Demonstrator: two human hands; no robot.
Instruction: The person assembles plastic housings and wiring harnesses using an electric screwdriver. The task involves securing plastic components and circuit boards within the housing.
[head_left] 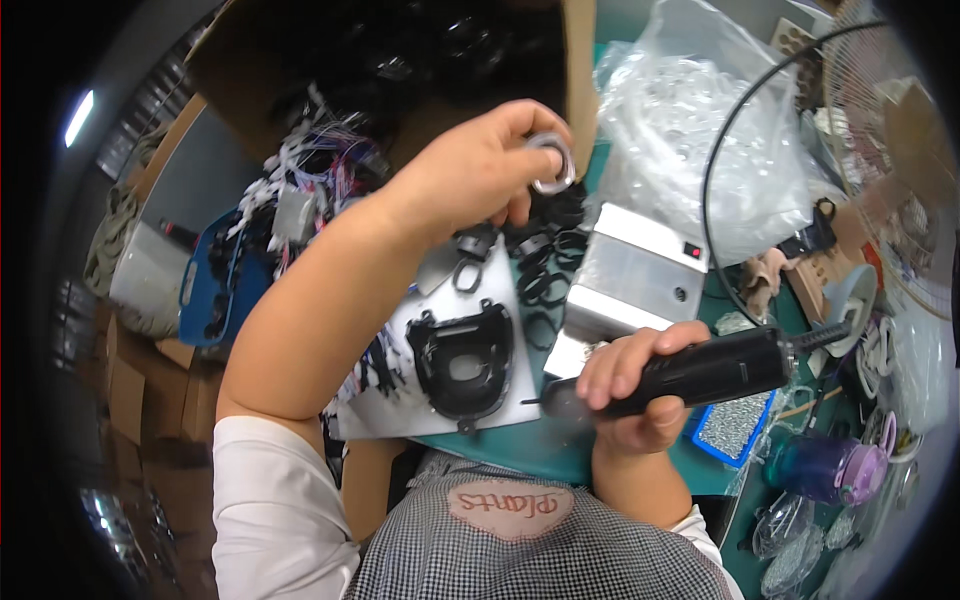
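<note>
Checked apron [450, 560] nearest, below the green worktop [545, 450]. Cardboard box [581, 90] at the far edge, loaded with dark items, details unclear. Clear plastic bag [700, 140] of shiny pieces to its right. White sheet [395, 420] lies on the worktop, left of a silvery metal box [630, 275]. Right hand [640, 380]: fingers wrapped round a black power driver [715, 370], its bit pointing left, near the sheet's edge. Black plastic shell [462, 335] rests on the sheet, nobody touching it. Blue tray [718, 455] of small silvery bits beyond the right wrist. Left hand [485, 165]: raised before the box, fingers pinching a pale ring [568, 172]. Loose black rings [540, 285] lie below it.
</note>
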